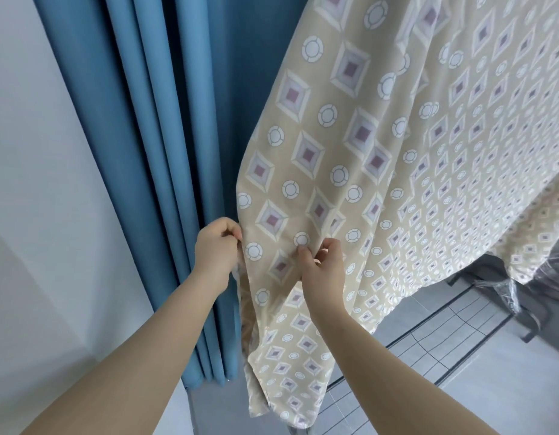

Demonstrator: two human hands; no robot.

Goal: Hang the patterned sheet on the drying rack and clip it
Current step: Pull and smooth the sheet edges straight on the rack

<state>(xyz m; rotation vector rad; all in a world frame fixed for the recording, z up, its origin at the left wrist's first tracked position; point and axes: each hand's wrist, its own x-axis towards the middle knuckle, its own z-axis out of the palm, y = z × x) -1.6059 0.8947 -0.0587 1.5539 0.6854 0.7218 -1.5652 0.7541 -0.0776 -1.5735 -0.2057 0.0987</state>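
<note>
The patterned sheet (350,146), beige with diamonds and white circles, hangs down from above and fills the right of the view. My left hand (217,249) grips its left edge with curled fingers. My right hand (323,265) pinches a fold of the fabric a little to the right, thumb and fingers closed on it. Whatever the sheet hangs from at the top is out of view. Thin dark bars of the drying rack (428,334) show low behind the sheet. No clip is visible.
A blue curtain (140,152) hangs in folds directly left of the sheet, beside a white wall (36,183). Grey floor tiles (491,372) lie at lower right. A dark frame wrapped in clear plastic (507,293) stands at the right edge.
</note>
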